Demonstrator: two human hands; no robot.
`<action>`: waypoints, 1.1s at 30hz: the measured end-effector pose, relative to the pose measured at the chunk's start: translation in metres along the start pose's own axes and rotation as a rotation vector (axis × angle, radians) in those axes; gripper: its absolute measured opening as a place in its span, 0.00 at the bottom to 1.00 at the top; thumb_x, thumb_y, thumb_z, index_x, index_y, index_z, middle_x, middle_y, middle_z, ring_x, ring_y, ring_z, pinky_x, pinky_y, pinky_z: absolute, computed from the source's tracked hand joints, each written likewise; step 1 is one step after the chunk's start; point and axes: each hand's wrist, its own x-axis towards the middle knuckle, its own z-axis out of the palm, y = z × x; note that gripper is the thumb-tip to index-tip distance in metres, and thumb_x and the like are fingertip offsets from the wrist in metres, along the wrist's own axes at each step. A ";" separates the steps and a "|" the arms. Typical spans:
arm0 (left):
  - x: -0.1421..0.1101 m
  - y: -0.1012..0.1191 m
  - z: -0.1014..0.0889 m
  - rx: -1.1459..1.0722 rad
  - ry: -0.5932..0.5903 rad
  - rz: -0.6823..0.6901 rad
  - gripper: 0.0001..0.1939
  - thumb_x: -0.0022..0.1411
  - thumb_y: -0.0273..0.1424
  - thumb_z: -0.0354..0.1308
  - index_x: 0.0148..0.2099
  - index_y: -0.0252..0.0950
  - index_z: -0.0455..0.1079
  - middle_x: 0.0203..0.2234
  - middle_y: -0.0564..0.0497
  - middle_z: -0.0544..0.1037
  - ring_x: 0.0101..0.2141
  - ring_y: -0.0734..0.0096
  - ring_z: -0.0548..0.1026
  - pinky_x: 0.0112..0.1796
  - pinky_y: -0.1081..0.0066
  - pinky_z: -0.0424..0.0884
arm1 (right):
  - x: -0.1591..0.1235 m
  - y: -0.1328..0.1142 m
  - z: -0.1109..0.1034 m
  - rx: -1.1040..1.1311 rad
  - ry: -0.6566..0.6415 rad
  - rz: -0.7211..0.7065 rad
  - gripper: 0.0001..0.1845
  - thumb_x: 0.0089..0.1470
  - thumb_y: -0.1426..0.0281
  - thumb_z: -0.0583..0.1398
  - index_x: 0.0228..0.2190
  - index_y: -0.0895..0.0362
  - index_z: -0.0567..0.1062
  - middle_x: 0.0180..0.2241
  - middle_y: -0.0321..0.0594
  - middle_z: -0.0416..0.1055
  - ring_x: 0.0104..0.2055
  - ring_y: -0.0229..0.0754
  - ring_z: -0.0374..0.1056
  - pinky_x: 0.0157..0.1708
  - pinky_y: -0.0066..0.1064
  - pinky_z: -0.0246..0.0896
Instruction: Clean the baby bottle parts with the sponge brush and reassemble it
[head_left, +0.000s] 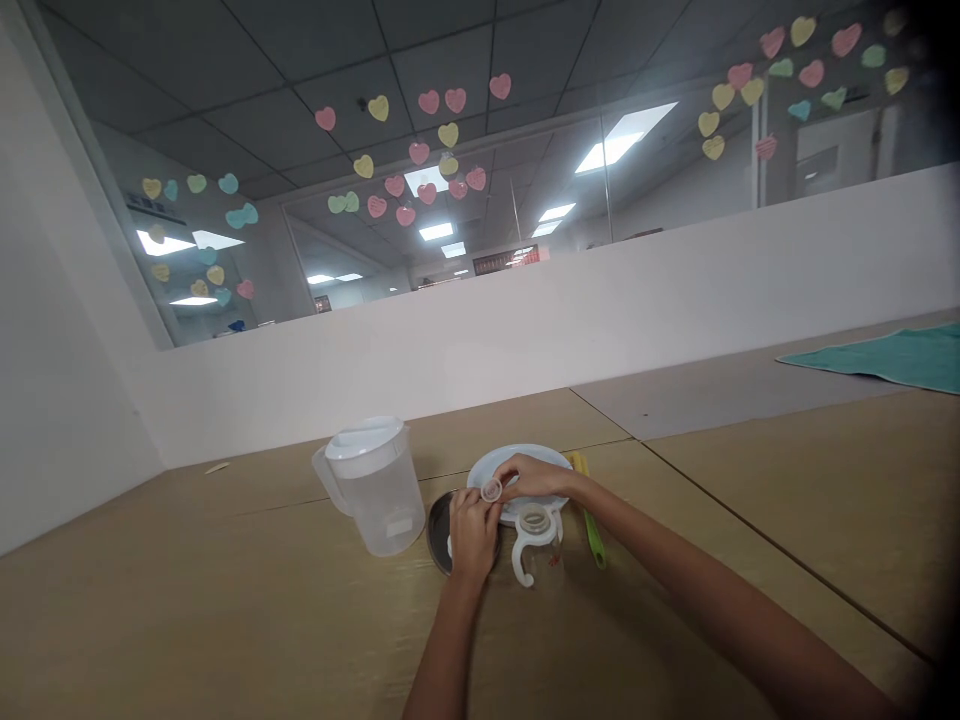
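Note:
A small clear round piece point(491, 490), like a little lid or cup, sits between the fingertips of both my hands. My right hand point(531, 477) pinches it from the right, above the pale plate point(517, 455). Curled fingers of my left hand point(473, 530) meet it from the left, over a dark round dish point(439, 530); a bit of white shows beside this hand, mostly hidden. Just below my right hand stands a small clear teapot point(537, 535) with a white collar and curved handle, its top uncovered.
A translucent pitcher point(386, 500) with a white lid stands to the left. Right of the plate lies a brush point(592, 530) with a green handle and yellow head. A teal cloth point(892, 355) lies at the far right, and a low white wall point(465, 340) borders the table behind.

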 end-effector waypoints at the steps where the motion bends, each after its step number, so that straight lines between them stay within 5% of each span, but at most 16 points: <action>1: 0.000 0.000 -0.001 0.000 -0.006 -0.002 0.17 0.66 0.34 0.44 0.39 0.38 0.74 0.34 0.47 0.76 0.38 0.63 0.68 0.41 0.64 0.61 | 0.001 -0.002 0.003 -0.004 0.020 -0.014 0.12 0.40 0.65 0.65 0.29 0.59 0.77 0.30 0.37 0.75 0.36 0.42 0.69 0.39 0.31 0.62; 7: 0.001 -0.004 -0.008 0.003 0.071 -0.027 0.16 0.64 0.39 0.47 0.46 0.40 0.73 0.40 0.47 0.76 0.42 0.61 0.69 0.45 0.62 0.61 | 0.000 -0.006 -0.010 0.150 0.220 0.022 0.14 0.44 0.61 0.61 0.30 0.59 0.73 0.32 0.41 0.75 0.37 0.41 0.69 0.39 0.31 0.60; 11: 0.001 -0.015 -0.012 -0.015 0.194 -0.160 0.18 0.66 0.36 0.42 0.44 0.37 0.72 0.38 0.45 0.76 0.40 0.62 0.71 0.43 0.64 0.63 | -0.006 -0.006 -0.027 0.013 0.324 0.050 0.14 0.46 0.61 0.59 0.30 0.60 0.72 0.27 0.39 0.73 0.32 0.39 0.68 0.34 0.29 0.60; 16: 0.000 -0.036 -0.015 -0.075 0.264 -0.400 0.17 0.64 0.32 0.42 0.38 0.34 0.72 0.33 0.44 0.78 0.37 0.63 0.74 0.39 0.67 0.65 | -0.013 -0.003 -0.025 -0.504 0.208 0.176 0.07 0.44 0.69 0.60 0.28 0.58 0.77 0.24 0.36 0.72 0.28 0.38 0.66 0.28 0.26 0.55; 20: -0.002 -0.043 -0.015 -0.108 0.186 -0.519 0.14 0.60 0.27 0.45 0.37 0.36 0.72 0.34 0.46 0.79 0.36 0.65 0.75 0.37 0.69 0.65 | -0.016 0.003 -0.015 -0.584 0.084 0.259 0.06 0.31 0.80 0.63 0.15 0.57 0.76 0.17 0.36 0.71 0.22 0.39 0.64 0.26 0.27 0.54; 23: -0.003 -0.042 -0.015 -0.054 0.132 -0.495 0.13 0.58 0.25 0.46 0.35 0.36 0.72 0.33 0.46 0.79 0.35 0.64 0.75 0.36 0.70 0.63 | -0.014 0.006 -0.011 -0.591 0.054 0.263 0.08 0.31 0.81 0.62 0.15 0.57 0.76 0.17 0.36 0.71 0.22 0.39 0.65 0.24 0.27 0.54; 26: -0.004 -0.037 -0.016 0.015 0.094 -0.463 0.12 0.57 0.26 0.47 0.33 0.37 0.72 0.30 0.47 0.78 0.34 0.64 0.75 0.34 0.70 0.62 | -0.010 -0.002 -0.016 -0.608 0.181 0.218 0.07 0.43 0.76 0.59 0.24 0.58 0.78 0.25 0.40 0.75 0.28 0.40 0.67 0.28 0.27 0.56; 30: -0.004 -0.031 -0.018 0.055 0.032 -0.469 0.11 0.58 0.27 0.47 0.32 0.36 0.71 0.30 0.46 0.78 0.34 0.64 0.74 0.31 0.71 0.60 | -0.012 -0.032 -0.028 -0.459 0.535 0.042 0.11 0.53 0.67 0.54 0.32 0.59 0.75 0.28 0.40 0.73 0.30 0.39 0.68 0.30 0.27 0.60; 33: -0.003 -0.030 -0.017 0.069 -0.060 -0.469 0.10 0.56 0.25 0.48 0.32 0.36 0.71 0.31 0.46 0.78 0.35 0.64 0.74 0.31 0.71 0.59 | -0.022 -0.062 -0.030 -0.178 0.552 -0.044 0.13 0.52 0.63 0.55 0.32 0.58 0.74 0.25 0.38 0.71 0.24 0.36 0.67 0.22 0.25 0.60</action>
